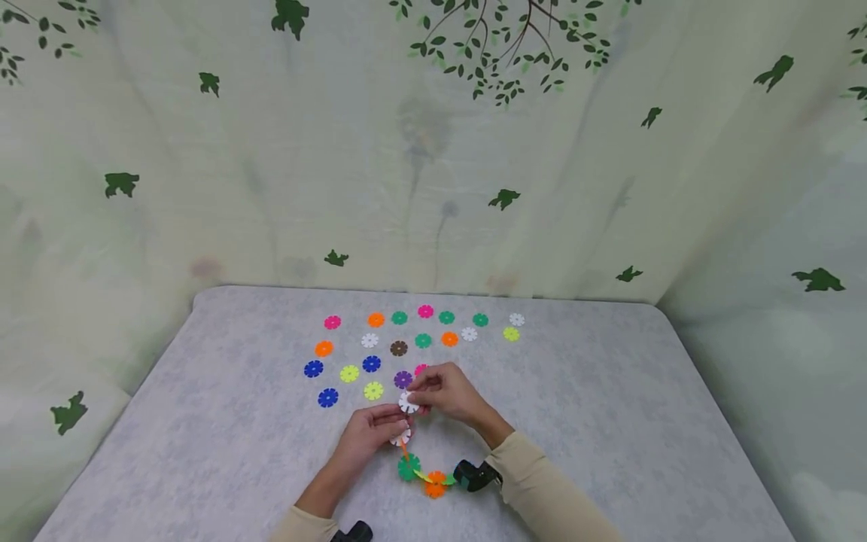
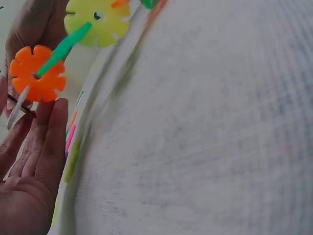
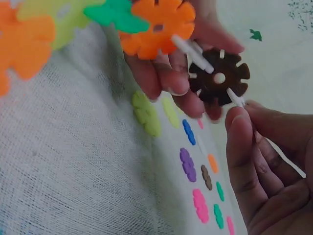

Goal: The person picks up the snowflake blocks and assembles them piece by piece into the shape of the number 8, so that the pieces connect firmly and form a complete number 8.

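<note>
While the right hand [image 1: 448, 392] pinches a white, round, notched plastic disc [image 3: 236, 98] by its outer rim between thumb and fingertips, the opposite edge of that disc sits in a slot of a dark brown, round, notched plastic disc [image 3: 211, 86], just beyond the grip. The left hand [image 1: 371, 434] pinches a second white notched disc [image 3: 186, 49], which stands on the other side of the brown disc, so that the brown disc lies between the two grips. The left thumb partly covers this second disc in the head view, and its exact contact is hard to make out.

From the left grip the chain runs back toward the person: an orange notched disc [image 3: 160, 38], a green notched disc [image 1: 409, 467], a yellow notched disc [image 3: 56, 28] and a farther orange disc [image 1: 436, 486], which lies near the black wrist-worn camera [image 1: 476, 476] of the right arm. Beyond the hands, loose notched discs [image 1: 372, 364] of several colours lie apart on the grey cloth-covered tabletop [image 1: 223, 452]; a purple one [image 1: 403, 379] is just beside the right fingertips.
</note>
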The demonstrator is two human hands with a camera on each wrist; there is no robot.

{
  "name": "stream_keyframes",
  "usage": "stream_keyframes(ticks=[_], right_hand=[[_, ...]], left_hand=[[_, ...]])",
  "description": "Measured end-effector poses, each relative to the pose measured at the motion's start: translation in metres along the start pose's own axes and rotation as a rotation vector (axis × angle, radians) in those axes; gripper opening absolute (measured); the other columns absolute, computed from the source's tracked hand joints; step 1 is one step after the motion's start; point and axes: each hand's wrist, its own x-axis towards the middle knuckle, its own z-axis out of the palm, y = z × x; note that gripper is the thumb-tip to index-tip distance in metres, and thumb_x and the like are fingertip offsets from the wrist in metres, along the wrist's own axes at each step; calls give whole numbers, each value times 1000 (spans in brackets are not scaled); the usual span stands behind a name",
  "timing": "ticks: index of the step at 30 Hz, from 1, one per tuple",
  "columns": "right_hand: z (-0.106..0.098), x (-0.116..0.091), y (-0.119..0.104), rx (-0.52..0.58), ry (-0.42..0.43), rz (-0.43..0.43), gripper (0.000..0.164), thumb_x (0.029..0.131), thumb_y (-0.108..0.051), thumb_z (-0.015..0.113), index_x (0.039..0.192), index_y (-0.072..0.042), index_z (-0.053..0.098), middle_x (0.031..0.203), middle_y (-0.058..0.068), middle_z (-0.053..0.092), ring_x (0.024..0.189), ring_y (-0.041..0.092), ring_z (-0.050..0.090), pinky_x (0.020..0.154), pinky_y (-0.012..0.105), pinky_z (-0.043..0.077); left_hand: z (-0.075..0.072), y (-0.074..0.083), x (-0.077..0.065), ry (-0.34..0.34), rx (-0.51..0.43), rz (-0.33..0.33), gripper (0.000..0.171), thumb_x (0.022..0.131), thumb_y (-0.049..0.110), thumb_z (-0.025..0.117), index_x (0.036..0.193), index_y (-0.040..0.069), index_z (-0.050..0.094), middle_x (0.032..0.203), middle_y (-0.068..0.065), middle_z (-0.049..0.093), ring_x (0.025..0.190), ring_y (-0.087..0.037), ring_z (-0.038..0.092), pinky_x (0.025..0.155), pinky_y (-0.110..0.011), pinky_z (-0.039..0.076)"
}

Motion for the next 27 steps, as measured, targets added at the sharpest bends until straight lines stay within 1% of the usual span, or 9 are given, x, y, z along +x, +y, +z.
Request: stream_keyframes(ticks=[1,3,6,9,12,15,20,23,27], right_hand=[[0,0,0,-20,-13,7,7,85,-2,71,91,3,72,77,5,68,58,12,61,58,27,56],[0,1,-1,-64,-46,15,9,85,-5,72,91,1,73,80,3,68,58,13,62,59,27,56],[-3,6,-1,-113,-70,38,11,87,-11,71,93,-2,74,78,2,67,58,14,62,59,28,56],[-12,15,0,-172,-29,58,11,89,-13,70,94,-4,74,76,4,66,58,14,58,57,28,54],[-24,25,5,-264,42,88,10,88,-12,70,94,-5,74,76,3,63,58,13,55,54,26,52],[-33,33,12,-357,69,134,13,85,-10,73,97,-4,73,77,2,61,57,12,54,52,24,49],[-34,43,23,-454,57,182,27,80,-14,79,104,-5,70,75,2,58,61,12,52,53,24,45],[-31,47,24,-525,44,168,28,78,-16,81,101,-7,69,75,1,56,66,13,50,57,24,43],[-29,49,20,-579,32,152,21,78,-13,81,91,-9,65,77,0,56,71,14,50,62,25,44]], left_hand=[[-1,0,0,-12,6,-18,44,96,18,60,127,-12,52,112,-20,68,94,-16,68,81,-28,56],[-1,0,-1,-6,14,-48,44,97,25,59,125,-8,54,110,-16,69,94,-17,68,80,-30,56],[-1,-2,-1,50,11,-72,37,97,26,58,116,-6,59,101,-13,71,89,-17,68,77,-31,57],[1,-3,-2,132,9,-73,27,97,20,59,108,-5,62,93,-10,71,83,-17,67,71,-29,56],[1,-4,-4,179,17,-86,23,96,16,60,106,-5,62,89,-9,71,80,-17,67,69,-29,56],[0,-4,-7,183,28,-104,22,96,15,60,107,-4,61,89,-10,71,80,-18,67,69,-30,57],[-2,-5,-10,168,15,-127,21,95,14,60,106,-4,61,90,-10,72,81,-19,68,69,-31,57],[-2,-5,-10,167,1,-127,19,95,12,60,105,-4,61,90,-10,72,82,-19,69,69,-31,57],[-2,-5,-10,173,-3,-122,19,95,12,60,105,-4,61,91,-11,72,83,-20,69,69,-32,58]])
